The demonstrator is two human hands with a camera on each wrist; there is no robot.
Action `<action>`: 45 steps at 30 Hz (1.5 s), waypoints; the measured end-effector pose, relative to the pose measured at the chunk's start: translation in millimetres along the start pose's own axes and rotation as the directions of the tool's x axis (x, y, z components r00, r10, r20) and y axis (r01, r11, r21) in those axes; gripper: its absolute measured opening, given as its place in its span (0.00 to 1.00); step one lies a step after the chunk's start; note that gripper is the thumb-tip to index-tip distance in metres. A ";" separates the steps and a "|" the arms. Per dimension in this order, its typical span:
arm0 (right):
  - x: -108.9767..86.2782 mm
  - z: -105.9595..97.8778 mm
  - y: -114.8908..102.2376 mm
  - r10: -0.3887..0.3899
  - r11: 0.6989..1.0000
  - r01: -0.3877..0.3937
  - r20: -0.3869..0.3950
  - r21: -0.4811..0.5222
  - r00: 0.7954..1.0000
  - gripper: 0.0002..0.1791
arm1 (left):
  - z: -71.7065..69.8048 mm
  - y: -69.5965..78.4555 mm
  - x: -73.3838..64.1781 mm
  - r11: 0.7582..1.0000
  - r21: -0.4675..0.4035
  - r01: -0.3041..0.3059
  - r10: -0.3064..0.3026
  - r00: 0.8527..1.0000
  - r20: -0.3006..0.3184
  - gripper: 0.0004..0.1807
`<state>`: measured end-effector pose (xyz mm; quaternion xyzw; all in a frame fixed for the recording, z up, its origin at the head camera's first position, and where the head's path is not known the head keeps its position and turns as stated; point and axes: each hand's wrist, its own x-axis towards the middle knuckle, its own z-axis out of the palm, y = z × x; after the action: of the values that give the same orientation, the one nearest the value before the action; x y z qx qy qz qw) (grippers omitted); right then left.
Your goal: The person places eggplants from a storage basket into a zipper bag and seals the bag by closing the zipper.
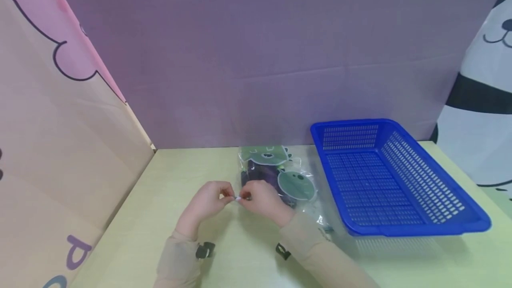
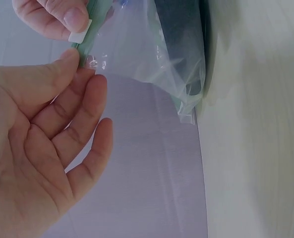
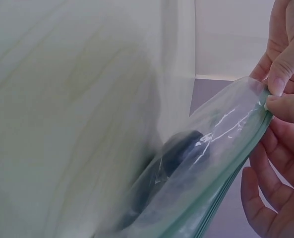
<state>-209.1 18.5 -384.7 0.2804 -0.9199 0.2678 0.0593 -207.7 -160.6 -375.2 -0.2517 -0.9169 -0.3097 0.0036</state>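
Observation:
A clear zip bag (image 1: 296, 186) with green cartoon prints and a green zip strip (image 3: 206, 193) stands on the table, a dark item (image 3: 181, 151) showing through its plastic. At one end of that strip, my left hand (image 1: 210, 201) pinches the bag's corner between thumb and forefinger, its other fingers loosely bent. Right beside it, my right hand (image 1: 264, 199) pinches a small white zip slider (image 2: 80, 32) on the strip. The fingertips of both hands are close together. Part of the bag is hidden behind my right hand and forearm in the head view.
To the right of the bag stands a blue plastic basket (image 1: 372, 186) with mesh walls. The pale wooden table (image 1: 132, 234) meets a purple cloth backdrop (image 1: 272, 57) at the back. Printed cloths hang at the left (image 1: 60, 123) and right.

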 end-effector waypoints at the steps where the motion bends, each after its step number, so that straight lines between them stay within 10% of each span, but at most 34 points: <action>1: -0.1 0.3 0.2 0.003 1.000 -0.003 0.002 -0.003 1.000 0.04 | 0.3 0.0 0.1 1.000 -0.002 -0.001 0.001 1.000 -0.001 0.06; 17: -5.1 2.0 8.6 0.020 1.000 -0.020 0.035 -0.020 0.999 0.04 | 1.3 -0.2 -1.1 0.997 0.005 0.076 -0.076 0.997 0.018 0.09; 45: -36.2 -19.3 31.1 0.080 0.997 -0.080 0.087 -0.005 0.993 0.04 | 0.7 -3.8 -0.2 0.999 -0.007 0.039 -0.039 0.998 0.044 0.07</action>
<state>-196.6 68.0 -392.0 0.2546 -0.9323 0.2568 0.0087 -209.1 -162.9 -378.0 -0.2407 -0.9203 -0.3075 -0.0237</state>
